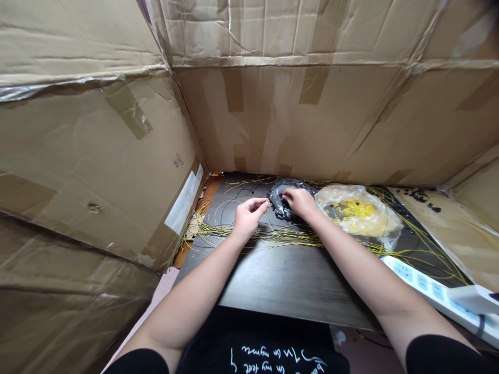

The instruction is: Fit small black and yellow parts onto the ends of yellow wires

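My left hand (249, 215) is raised over the table, thumb and index finger pinched on a small yellow piece (268, 201). Right of it, my right hand (299, 201) reaches into a clear bag of small black pieces (281, 209), its fingertips closed among them; whether they hold one is too small to tell. Long yellow and black wires (280, 237) run across the table under both wrists. Beside my right forearm lies an open plastic bag with small yellow pieces (356, 209).
Cardboard walls (288, 119) stand at the back and left of the dark table (273, 275). A white power strip (432, 291) lies at the right. Loose black pieces (419, 196) are scattered on cardboard at the far right.
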{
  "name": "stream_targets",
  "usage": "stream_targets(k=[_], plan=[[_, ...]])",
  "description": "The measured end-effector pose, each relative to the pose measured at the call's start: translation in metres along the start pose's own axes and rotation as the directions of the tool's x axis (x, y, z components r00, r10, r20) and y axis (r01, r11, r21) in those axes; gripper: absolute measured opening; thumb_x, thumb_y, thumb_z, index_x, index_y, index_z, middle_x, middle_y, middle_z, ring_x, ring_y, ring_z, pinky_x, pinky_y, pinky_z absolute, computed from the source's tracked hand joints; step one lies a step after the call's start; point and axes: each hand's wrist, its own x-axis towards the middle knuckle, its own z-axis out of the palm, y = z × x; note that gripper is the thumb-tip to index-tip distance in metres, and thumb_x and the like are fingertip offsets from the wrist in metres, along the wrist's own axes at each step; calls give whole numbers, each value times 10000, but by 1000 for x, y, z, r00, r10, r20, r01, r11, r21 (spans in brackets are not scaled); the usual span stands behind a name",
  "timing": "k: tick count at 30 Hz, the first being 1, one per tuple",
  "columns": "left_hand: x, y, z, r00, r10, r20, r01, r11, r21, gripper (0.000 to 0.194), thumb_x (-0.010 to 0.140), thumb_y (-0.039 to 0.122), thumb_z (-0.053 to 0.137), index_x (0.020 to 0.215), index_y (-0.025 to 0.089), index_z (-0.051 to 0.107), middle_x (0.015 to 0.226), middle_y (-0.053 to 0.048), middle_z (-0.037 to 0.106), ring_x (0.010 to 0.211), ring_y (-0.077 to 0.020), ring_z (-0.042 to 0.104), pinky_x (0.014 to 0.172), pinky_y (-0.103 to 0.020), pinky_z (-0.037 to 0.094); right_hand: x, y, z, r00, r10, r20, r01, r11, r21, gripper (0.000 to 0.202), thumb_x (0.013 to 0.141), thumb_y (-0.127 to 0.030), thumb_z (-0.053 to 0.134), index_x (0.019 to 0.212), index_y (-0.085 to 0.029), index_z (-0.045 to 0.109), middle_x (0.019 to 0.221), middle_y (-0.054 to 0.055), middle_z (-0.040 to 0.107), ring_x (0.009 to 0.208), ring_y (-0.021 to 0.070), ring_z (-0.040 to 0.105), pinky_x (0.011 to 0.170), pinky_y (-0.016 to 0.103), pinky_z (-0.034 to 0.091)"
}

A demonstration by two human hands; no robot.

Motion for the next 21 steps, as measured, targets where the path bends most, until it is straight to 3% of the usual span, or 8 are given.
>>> stream_targets(k=[11, 16, 21], plan=[[0, -2, 0, 1000, -2, 17, 2, 1000, 3, 356, 742, 413, 773, 968, 141, 737, 884, -95, 755, 814, -192, 695, 791, -327, 538, -2, 8, 0, 999, 17, -51, -6, 976, 217, 247, 896, -183, 550, 1052, -206, 740, 1105, 46, 730, 1031, 195, 678, 935, 286, 481], [0, -2, -1, 1000, 5, 10, -5, 1000, 20, 349, 757, 406, 763, 980, 139, 733, 885, -95, 754, 808, -187, 694, 783, -321, 536, -1, 16, 5, 999, 46, -29, -37, 963, 267, 255, 895, -200, 568, 1096, -198, 724, 1054, 46, 742, 976, 177, 691, 900, 281, 506], [0, -1, 0, 1000, 6, 9, -6, 1000, 10, 347, 749, 405, 769, 970, 141, 732, 887, -94, 754, 817, -191, 696, 793, -325, 534, 2, 14, 3, 1000, 9, 26, -17, 951, 308, 198, 811, -133, 635, 940, -215, 761, 982, 28, 753, 942, 188, 694, 908, 299, 502]])
